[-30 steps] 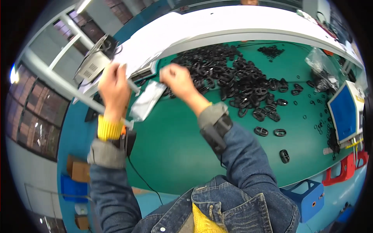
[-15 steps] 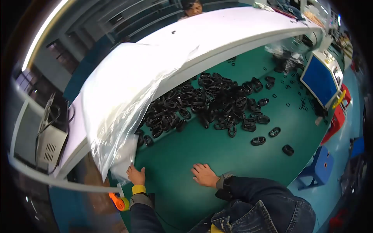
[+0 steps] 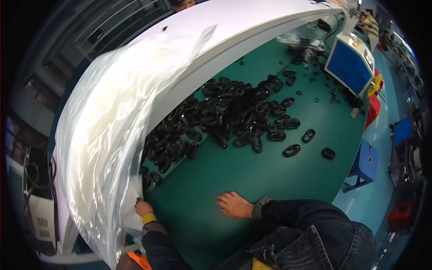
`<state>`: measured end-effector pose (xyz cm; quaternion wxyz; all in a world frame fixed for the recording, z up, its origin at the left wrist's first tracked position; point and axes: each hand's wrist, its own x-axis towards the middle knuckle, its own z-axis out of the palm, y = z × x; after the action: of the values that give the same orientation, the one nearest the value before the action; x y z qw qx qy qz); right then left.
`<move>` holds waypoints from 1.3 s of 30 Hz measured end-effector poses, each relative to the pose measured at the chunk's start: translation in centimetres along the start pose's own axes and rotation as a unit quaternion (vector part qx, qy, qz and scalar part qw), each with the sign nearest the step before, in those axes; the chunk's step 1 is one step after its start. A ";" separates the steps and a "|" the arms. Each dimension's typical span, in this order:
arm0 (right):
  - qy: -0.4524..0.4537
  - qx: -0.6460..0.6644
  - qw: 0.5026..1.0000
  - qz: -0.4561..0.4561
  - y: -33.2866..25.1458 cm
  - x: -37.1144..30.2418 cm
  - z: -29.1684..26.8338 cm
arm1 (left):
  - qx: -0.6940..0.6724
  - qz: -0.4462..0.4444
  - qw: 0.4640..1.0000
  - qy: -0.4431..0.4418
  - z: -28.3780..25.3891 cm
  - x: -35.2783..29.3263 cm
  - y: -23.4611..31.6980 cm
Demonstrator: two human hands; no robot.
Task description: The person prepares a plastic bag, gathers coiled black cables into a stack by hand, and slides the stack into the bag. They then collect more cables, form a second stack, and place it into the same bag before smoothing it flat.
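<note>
My left hand (image 3: 143,208) is at the left edge of the green table, its fingers curled at the edge of a small white sheet or bag (image 3: 133,198). A small dark spot shows at the fingertips; what they hold is hard to make out. Beside it, a big clear plastic bag with pale contents (image 3: 96,121) drapes over the shelf. My right hand (image 3: 235,205) lies flat on the green tabletop (image 3: 189,193), fingers spread, holding nothing. Beyond both hands spreads a heap of black oval plastic parts (image 3: 220,112), with a few loose ones (image 3: 291,150) to its right.
A raised white shelf (image 3: 216,22) runs along the back. At the far right stand a blue-and-white box (image 3: 348,67) and several small black rings (image 3: 333,96). A blue stool (image 3: 363,164) is beside the table. An orange object (image 3: 139,260) sits at lower left.
My view has shifted, so the table contents appear further left and the bag larger. My left hand has moved in against the white sheet, its thumb no longer sticking out. My right hand stays flat.
</note>
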<state>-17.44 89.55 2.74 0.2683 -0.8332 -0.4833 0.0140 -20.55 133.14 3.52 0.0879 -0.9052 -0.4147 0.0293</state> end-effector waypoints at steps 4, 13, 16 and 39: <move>-0.016 -0.034 0.999 0.036 1.1 -0.1 -0.1 | -0.105 0.072 0.980 0.151 -4.1 -7.5 1.9; 0.095 0.081 0.991 0.044 -0.2 1.8 1.4 | -0.207 0.126 0.963 0.118 -1.2 -27.4 -2.9; 0.130 0.209 0.967 0.059 -2.6 4.4 2.2 | -0.230 0.061 0.965 0.110 -1.4 -30.9 -2.1; 0.038 0.572 0.728 0.376 0.9 1.7 1.1 | -0.370 -0.256 0.887 0.109 2.3 -27.5 -1.6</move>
<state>-16.11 91.09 1.83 0.6851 -0.6355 -0.0203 0.3554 -40.10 113.69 1.00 -0.2042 -0.7321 -0.6006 -0.2481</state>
